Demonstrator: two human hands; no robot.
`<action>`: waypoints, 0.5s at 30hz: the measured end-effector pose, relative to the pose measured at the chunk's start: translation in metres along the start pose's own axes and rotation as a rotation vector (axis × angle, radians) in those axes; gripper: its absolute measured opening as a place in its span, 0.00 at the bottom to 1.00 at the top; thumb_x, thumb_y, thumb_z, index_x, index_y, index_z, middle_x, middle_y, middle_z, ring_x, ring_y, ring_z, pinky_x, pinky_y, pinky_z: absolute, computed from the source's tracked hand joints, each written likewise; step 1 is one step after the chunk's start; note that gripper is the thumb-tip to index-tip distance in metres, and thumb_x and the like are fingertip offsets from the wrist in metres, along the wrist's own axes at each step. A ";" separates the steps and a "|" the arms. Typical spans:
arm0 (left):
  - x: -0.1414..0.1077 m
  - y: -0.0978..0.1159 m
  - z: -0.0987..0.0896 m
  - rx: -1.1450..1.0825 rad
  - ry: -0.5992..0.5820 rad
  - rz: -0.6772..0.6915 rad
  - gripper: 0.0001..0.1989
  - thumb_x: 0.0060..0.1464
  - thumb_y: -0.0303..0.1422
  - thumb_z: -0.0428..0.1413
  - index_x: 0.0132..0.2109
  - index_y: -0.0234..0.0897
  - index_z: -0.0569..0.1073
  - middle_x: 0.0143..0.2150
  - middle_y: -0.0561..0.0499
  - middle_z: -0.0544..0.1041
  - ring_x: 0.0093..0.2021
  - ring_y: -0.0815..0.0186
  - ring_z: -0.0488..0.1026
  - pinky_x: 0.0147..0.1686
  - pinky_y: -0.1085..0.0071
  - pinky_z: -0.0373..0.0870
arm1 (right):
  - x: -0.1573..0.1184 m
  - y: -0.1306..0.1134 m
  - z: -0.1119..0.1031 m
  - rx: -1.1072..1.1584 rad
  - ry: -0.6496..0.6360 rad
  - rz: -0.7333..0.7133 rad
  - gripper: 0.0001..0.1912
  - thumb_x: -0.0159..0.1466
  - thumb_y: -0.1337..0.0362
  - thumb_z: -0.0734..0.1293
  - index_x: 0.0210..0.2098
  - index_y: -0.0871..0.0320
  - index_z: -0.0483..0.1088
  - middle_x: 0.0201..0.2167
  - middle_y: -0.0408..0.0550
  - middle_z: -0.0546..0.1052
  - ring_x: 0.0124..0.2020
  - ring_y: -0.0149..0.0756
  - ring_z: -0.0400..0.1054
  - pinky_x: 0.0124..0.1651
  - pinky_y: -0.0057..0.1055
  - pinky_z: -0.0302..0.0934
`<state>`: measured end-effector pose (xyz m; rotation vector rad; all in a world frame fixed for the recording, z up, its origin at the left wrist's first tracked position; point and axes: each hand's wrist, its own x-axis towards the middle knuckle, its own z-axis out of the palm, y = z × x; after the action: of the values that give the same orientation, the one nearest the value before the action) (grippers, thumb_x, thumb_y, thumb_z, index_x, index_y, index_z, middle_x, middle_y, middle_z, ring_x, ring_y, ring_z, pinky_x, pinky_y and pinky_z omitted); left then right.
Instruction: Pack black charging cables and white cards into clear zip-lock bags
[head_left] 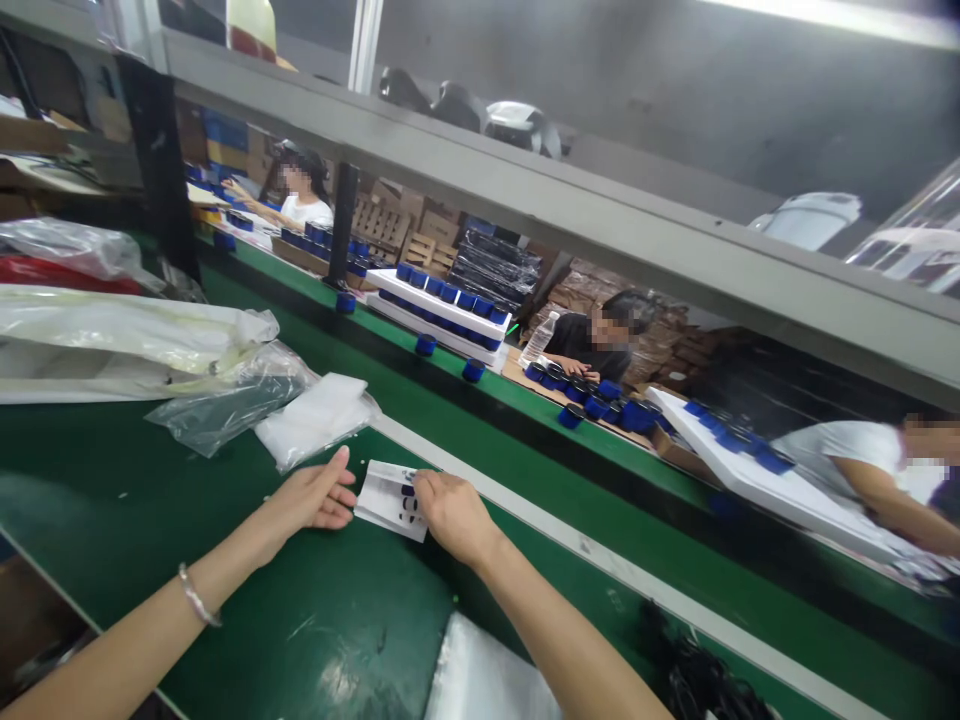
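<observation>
A small white folded leaflet (pixel 388 497) with dark printed pictures is just above the green tabletop, in the middle of the view. My right hand (pixel 456 515) is closed on its right end, thumb and fingers pinching the paper. At its left edge, my left hand (pixel 319 495) has its fingers apart and holds nothing; whether the fingertips touch the paper I cannot tell. Behind my left hand lies a clear bag with white sheets (pixel 315 415). A stack of clear plastic bags (pixel 487 672) sits below my right forearm.
Plastic-wrapped white pieces (pixel 127 345) fill the left side. Black cables (pixel 701 665) lie at the lower right. Beyond a pale strip (pixel 555 535), blue round parts (pixel 472 370) stand along the green line. Several co-workers sit across it, and a grey shelf beam (pixel 525 180) crosses above.
</observation>
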<state>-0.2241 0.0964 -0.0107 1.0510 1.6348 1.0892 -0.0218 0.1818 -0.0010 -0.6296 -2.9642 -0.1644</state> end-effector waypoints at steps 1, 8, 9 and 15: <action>-0.008 0.002 0.003 -0.074 -0.057 -0.032 0.37 0.56 0.57 0.39 0.44 0.26 0.73 0.37 0.37 0.81 0.35 0.56 0.80 0.39 0.57 0.77 | -0.005 -0.003 -0.003 0.017 0.029 -0.036 0.11 0.67 0.72 0.59 0.47 0.66 0.68 0.47 0.58 0.74 0.45 0.42 0.71 0.48 0.41 0.66; -0.046 0.000 0.040 -0.266 -0.161 0.013 0.27 0.51 0.51 0.54 0.52 0.37 0.72 0.47 0.45 0.80 0.46 0.56 0.77 0.45 0.61 0.74 | -0.060 -0.029 -0.006 0.437 0.308 0.282 0.28 0.63 0.66 0.64 0.60 0.65 0.55 0.61 0.65 0.62 0.61 0.49 0.56 0.59 0.50 0.55; -0.049 -0.002 0.045 -0.245 -0.149 0.034 0.26 0.51 0.51 0.55 0.50 0.38 0.73 0.45 0.46 0.81 0.45 0.55 0.77 0.45 0.61 0.74 | -0.067 -0.030 -0.005 0.620 0.334 0.421 0.29 0.61 0.66 0.66 0.60 0.64 0.56 0.59 0.65 0.64 0.59 0.49 0.60 0.56 0.48 0.60; -0.068 -0.025 0.060 -0.046 0.058 0.150 0.18 0.51 0.49 0.55 0.43 0.43 0.74 0.40 0.51 0.79 0.44 0.54 0.74 0.49 0.61 0.67 | -0.082 -0.044 0.002 1.011 0.306 0.599 0.07 0.61 0.69 0.64 0.29 0.60 0.73 0.28 0.48 0.79 0.31 0.39 0.74 0.34 0.31 0.67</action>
<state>-0.1543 0.0378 -0.0337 1.1357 1.5890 1.2600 0.0349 0.1090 -0.0168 -1.0936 -2.0222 1.0738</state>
